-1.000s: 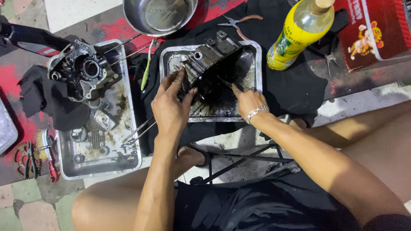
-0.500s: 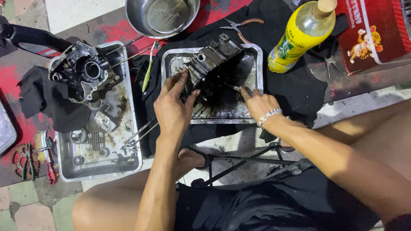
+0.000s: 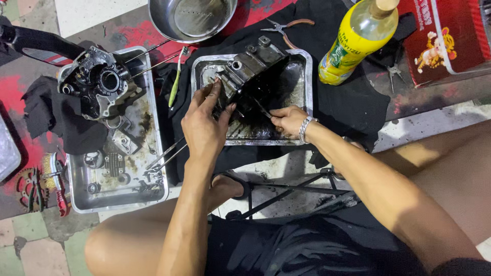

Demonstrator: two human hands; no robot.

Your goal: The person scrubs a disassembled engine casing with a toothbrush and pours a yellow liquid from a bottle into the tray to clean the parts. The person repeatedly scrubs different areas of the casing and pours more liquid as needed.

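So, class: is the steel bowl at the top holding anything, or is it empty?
Empty, as far as shown: the steel bowl shows only its bare shiny bottom, though its top edge is cut off by the frame.

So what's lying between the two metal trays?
In the head view, a green toothbrush lies on black cloth between the left tray and the middle tray; lower down, two thin metal rods.

A worn concrete floor [image 3: 36,153] with patches of flaking red paint fills the nine o'clock side. Pale stone slabs [image 3: 445,115] lie at three o'clock, faded green and pink tiles [image 3: 20,245] at seven o'clock. Light is even.
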